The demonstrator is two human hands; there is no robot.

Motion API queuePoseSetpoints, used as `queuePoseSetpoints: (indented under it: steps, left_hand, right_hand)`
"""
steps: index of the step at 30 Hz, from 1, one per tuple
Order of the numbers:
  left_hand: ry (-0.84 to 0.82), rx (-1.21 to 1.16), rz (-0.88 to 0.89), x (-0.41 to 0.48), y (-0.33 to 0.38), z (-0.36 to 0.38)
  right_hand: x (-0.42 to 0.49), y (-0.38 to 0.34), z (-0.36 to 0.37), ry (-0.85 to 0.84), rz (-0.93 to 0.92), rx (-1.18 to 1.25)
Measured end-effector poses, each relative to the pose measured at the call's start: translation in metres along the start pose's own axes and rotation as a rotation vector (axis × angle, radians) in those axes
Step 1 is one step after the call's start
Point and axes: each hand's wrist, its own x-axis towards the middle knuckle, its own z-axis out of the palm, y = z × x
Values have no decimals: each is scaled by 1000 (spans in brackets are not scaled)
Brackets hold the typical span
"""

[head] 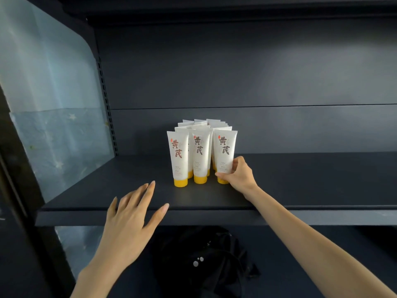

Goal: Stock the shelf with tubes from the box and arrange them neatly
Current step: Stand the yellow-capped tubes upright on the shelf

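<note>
Several white tubes with yellow caps and red-brown lettering stand cap-down in rows on the dark shelf [107,186]. The front row holds three: a left tube [179,155], a middle tube [200,155] and a right tube [225,151]. My right hand [238,174] grips the lower part of the right tube, thumb in front and fingers around its right side. My left hand [131,214] hovers over the shelf's front edge, fingers spread, holding nothing. More tubes stand behind the front row, mostly hidden. No box is in view.
The shelf's back panel [257,125] rises behind the tubes. A pale blue side panel [53,115] closes the left end. A black bag [202,261] lies on the lower shelf beneath my arms. An upper shelf [236,9] overhangs.
</note>
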Motion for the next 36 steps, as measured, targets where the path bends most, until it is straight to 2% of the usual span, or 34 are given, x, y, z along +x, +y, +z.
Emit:
queuePoseSetpoints:
  steps: [10, 13, 15, 20, 27, 36]
  left_hand:
    - [-18, -93, 62, -5, 8, -8]
    - [-25, -109, 103, -7, 15, -6]
    - [-30, -131, 142, -9, 23, -3]
    - [-58, -168, 254, -23, 60, 9]
    - [-89, -140, 546, -47, 132, 22]
    - [-215, -273, 858, -89, 279, 68]
  right_hand:
    - [-9, -15, -2, -7, 58, -67]
    - [-25, -20, -19, 51, 19, -86]
    - [-46, -18, -38, 93, -45, -195]
    - [-121, 11, -98, 117, -150, -712]
    - [-225, 76, -183, 168, 90, -921]
    - [-353, 161, -307, 310, 469, -902]
